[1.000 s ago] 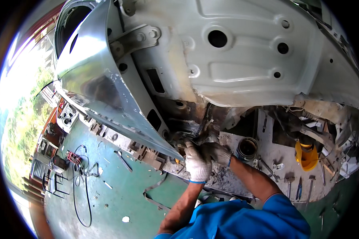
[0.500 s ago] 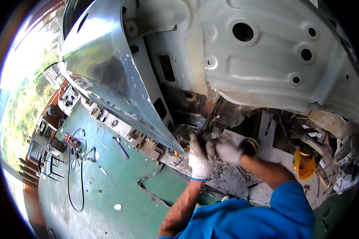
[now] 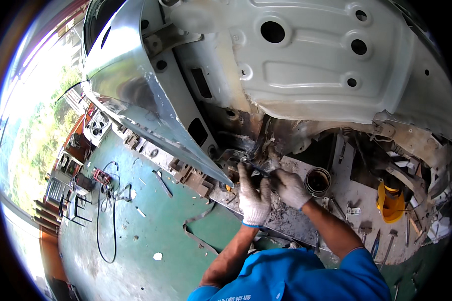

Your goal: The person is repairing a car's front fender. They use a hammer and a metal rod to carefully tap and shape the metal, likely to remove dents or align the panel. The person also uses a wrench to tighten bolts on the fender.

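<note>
My left hand [image 3: 253, 200], in a white knit glove, has its fingers closed at the ringed end of a dark tool [image 3: 258, 169], apparently a wrench, low in the rusty corner [image 3: 251, 128] of a vehicle body. My right hand [image 3: 291, 190], also gloved, grips the tool's other end, close beside my left. A bent silver sheet panel [image 3: 130, 90] overhangs the corner from the left. The pale underbody panel [image 3: 311, 60], pierced by several holes, fills the upper view. What the tool's head sits on is too small to make out.
A dirty metal platform [image 3: 351, 220] carries an open can [image 3: 317, 180], a yellow plastic container [image 3: 389, 203], pliers [image 3: 375, 245] and several hand tools. Exposed suspension parts [image 3: 402, 175] are at right. On the green floor [image 3: 160, 236] lie cables [image 3: 108, 198], a strap [image 3: 196, 236] and a chair [image 3: 73, 208].
My right hand, blurred half a second ago, now holds the dark tool in plain view. My left hand has shifted slightly upward in the picture. The camera view has shifted a little.
</note>
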Available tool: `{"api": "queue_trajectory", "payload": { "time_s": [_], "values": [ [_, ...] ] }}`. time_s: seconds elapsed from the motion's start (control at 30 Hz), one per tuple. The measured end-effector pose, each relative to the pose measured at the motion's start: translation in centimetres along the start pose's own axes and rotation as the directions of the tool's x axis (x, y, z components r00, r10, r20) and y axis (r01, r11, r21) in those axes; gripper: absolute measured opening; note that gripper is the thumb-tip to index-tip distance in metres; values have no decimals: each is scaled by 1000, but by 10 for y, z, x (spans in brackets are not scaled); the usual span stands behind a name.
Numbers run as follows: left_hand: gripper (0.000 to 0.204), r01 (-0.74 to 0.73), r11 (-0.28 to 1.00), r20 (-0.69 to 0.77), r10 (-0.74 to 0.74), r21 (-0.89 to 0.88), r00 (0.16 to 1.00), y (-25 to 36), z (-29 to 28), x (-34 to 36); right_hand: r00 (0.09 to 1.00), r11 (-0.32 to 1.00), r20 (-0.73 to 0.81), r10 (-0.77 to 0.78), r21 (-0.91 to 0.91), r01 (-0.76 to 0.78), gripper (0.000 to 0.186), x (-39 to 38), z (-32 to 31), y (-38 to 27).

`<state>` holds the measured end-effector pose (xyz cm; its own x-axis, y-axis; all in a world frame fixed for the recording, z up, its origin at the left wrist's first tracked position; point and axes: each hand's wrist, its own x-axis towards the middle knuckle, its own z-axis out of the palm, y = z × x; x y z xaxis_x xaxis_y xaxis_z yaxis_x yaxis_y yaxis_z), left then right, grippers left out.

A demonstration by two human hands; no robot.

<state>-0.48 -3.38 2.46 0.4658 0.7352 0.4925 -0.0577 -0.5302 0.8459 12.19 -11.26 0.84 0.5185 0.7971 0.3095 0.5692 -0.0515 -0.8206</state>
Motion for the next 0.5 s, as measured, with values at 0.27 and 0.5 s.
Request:
{"api": "queue_trajectory", "payload": {
  "time_s": [0.27, 0.5],
  "values": [
    [71, -126, 898, -17, 147, 421, 989, -32, -9, 22, 960, 998, -272, -70, -23, 66, 20, 12, 77, 18],
    [71, -108, 920, 46, 97, 376, 994, -24, -12, 23, 955, 981, -296, 2, 185, 55, 23, 7, 87, 22]
  ]
}}
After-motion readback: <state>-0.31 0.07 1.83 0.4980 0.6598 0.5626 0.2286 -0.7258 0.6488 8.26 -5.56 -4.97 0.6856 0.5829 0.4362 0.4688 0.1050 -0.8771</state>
